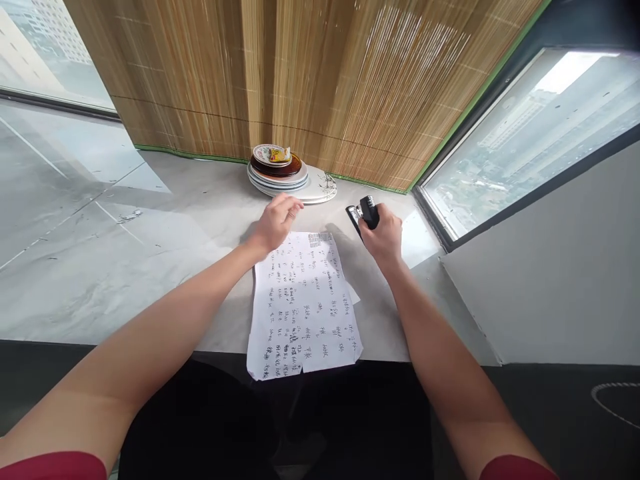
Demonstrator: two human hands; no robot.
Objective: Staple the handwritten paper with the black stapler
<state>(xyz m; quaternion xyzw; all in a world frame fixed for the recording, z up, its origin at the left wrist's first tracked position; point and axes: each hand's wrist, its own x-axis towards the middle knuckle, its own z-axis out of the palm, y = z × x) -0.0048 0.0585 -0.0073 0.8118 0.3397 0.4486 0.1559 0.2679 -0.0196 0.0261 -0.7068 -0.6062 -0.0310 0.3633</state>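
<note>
A few white sheets of paper (305, 307) covered in handwritten characters lie stacked on the grey stone sill (150, 267), their near edge hanging over the front. My left hand (277, 220) rests at the sheets' top left corner, its fingers curled loosely together with nothing visibly in them. My right hand (384, 233) hovers just right of the top right corner and grips a black stapler (364, 213), its nose pointing away from me toward the plates.
A stack of plates (285, 177) with a yellow scrap on top stands at the back against a bamboo blind (300, 80). Windows flank both sides. A grey wall panel (550, 280) borders the sill on the right.
</note>
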